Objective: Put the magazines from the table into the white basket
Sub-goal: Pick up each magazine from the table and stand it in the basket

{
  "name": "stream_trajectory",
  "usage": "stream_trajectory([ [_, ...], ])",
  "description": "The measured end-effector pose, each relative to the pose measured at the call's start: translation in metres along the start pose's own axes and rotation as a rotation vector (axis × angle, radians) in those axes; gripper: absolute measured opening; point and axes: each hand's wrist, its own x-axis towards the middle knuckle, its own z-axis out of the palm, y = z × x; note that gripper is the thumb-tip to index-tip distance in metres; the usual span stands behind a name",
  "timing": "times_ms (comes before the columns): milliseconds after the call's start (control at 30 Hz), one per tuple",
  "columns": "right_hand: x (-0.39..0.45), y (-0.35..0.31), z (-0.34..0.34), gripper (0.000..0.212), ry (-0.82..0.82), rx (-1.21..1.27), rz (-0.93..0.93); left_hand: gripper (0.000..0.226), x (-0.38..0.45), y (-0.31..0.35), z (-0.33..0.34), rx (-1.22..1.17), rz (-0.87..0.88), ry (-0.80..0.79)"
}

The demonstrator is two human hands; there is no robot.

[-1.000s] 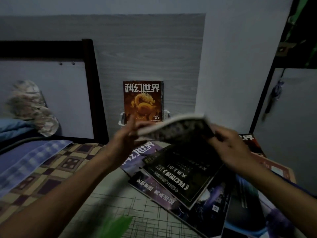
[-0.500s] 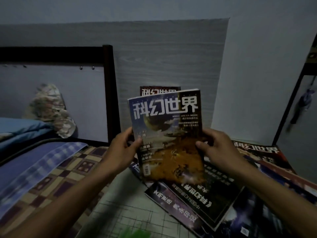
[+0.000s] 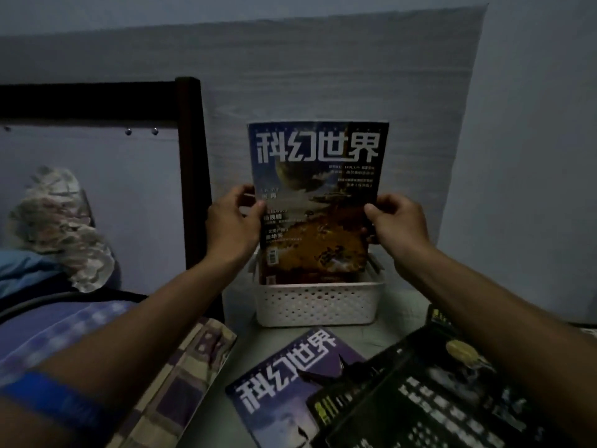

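Note:
I hold a blue and orange magazine (image 3: 318, 202) upright with both hands. My left hand (image 3: 231, 223) grips its left edge and my right hand (image 3: 395, 226) grips its right edge. Its lower end stands inside the white perforated basket (image 3: 318, 305) against the wall, in front of another magazine whose cover is almost fully hidden. On the table in front of the basket lie a purple magazine (image 3: 290, 379) and a black magazine (image 3: 429, 402) that overlaps it.
A dark bed post (image 3: 193, 176) and headboard stand left of the basket. A checked blanket (image 3: 181, 376) hangs at the table's left edge. The grey wood-pattern wall panel (image 3: 323, 76) is right behind the basket. The room is dim.
The magazine was lifted off the table pile, turned upright, and carried forward to the basket, where its lower end now sits. The view has tilted down and moved closer to the basket.

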Motion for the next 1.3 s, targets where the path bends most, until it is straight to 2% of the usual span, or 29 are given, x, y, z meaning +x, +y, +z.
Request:
stream_trajectory([
  [167, 0.026, 0.065, 0.028, 0.013, 0.011, -0.078, 0.116, 0.013, -0.011, -0.065, 0.036, 0.068, -0.082, -0.033],
  [300, 0.044, 0.086, 0.034, 0.011, 0.033, -0.093, 0.212, 0.013, -0.011, -0.08, 0.048, 0.115, -0.085, -0.028],
  [400, 0.045, 0.084, 0.027, 0.036, -0.026, -0.101, 0.238, 0.024, -0.016, -0.076, 0.048, 0.142, -0.157, -0.04],
  [433, 0.037, 0.08, 0.021, 0.042, -0.053, -0.111, 0.22, 0.027, -0.021, -0.072, 0.046, 0.123, -0.173, -0.057],
  [500, 0.013, 0.069, 0.004, 0.041, -0.098, -0.212, 0.101, 0.03, -0.036, -0.061, 0.042, 0.127, -0.155, -0.1],
  [567, -0.021, 0.061, -0.023, 0.033, -0.169, -0.404, -0.117, 0.035, -0.059, -0.047, 0.036, 0.249, 0.014, -0.105],
  [633, -0.06, 0.056, -0.057, 0.028, -0.297, -0.562, -0.317, 0.036, -0.089, -0.029, 0.029, 0.292, 0.221, -0.139],
  [667, -0.08, 0.053, -0.076, 0.027, -0.379, -0.635, -0.391, 0.032, -0.104, -0.018, 0.026, 0.276, 0.28, -0.208],
  [700, -0.099, 0.05, -0.095, 0.028, -0.468, -0.71, -0.44, 0.026, -0.12, -0.006, 0.022, 0.259, 0.309, -0.322],
  [767, -0.13, 0.043, -0.132, 0.031, -0.627, -0.837, -0.475, 0.017, -0.15, 0.015, 0.018, 0.272, 0.298, -0.648],
  [833, -0.15, 0.038, -0.165, 0.043, -0.802, -0.937, -0.411, 0.02, -0.175, 0.027, 0.016, 0.35, 0.261, -0.946],
  [867, -0.158, 0.036, -0.18, 0.053, -0.939, -0.987, -0.331, 0.024, -0.185, 0.032, 0.015, 0.396, 0.241, -1.026],
  [933, -0.171, 0.034, -0.201, 0.078, -1.198, -1.066, -0.169, 0.029, -0.197, 0.039, 0.014, 0.407, 0.156, -1.02],
  [967, -0.176, 0.034, -0.206, 0.088, -1.264, -1.097, -0.159, 0.028, -0.2, 0.043, 0.013, 0.364, 0.071, -0.987],
  [1033, -0.185, 0.032, -0.209, 0.097, -1.256, -1.136, -0.214, 0.028, -0.204, 0.051, 0.011, 0.272, -0.119, -0.981],
  [1100, -0.194, 0.031, -0.207, 0.092, -1.153, -1.162, -0.335, 0.03, -0.208, 0.058, 0.008, 0.186, -0.283, -1.025],
  [1200, -0.215, 0.037, -0.214, 0.071, -0.991, -1.207, -0.596, 0.034, -0.219, 0.066, 0.0, 0.003, -0.469, -1.003],
  [1233, -0.221, 0.038, -0.217, 0.061, -0.903, -1.176, -0.683, 0.041, -0.222, 0.069, -0.004, -0.064, -0.522, -0.961],
  [1300, -0.229, 0.035, -0.221, 0.045, -0.722, -0.993, -0.724, 0.053, -0.224, 0.077, -0.015, -0.179, -0.601, -0.859],
])
